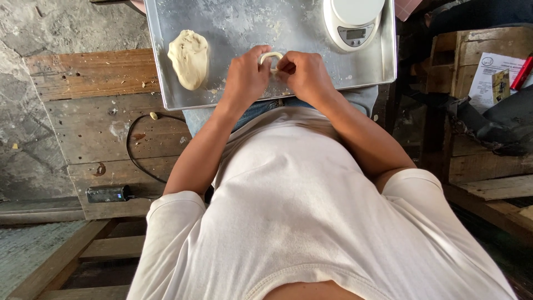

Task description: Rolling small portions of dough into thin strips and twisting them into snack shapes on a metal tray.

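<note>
While my left hand [245, 78] and right hand [304, 75] meet over the metal tray [250, 25], both pinch a small dough ring [270, 56] between fingertips, fingers curled closed on it. That ring sits at the tray's near edge, dead centre. Over at ten o'clock from my hands lies a bigger dough lump [189, 58] on the floured tray. At one o'clock, a white kitchen scale [352, 22]. Down at eight o'clock, a black cable [133, 150] loops across the wooden boards [89, 72].

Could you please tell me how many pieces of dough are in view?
2. A large lump lies on the tray, left of the hands. A small ring is pinched between the left hand and right hand. More could be hidden under the hands.
</note>
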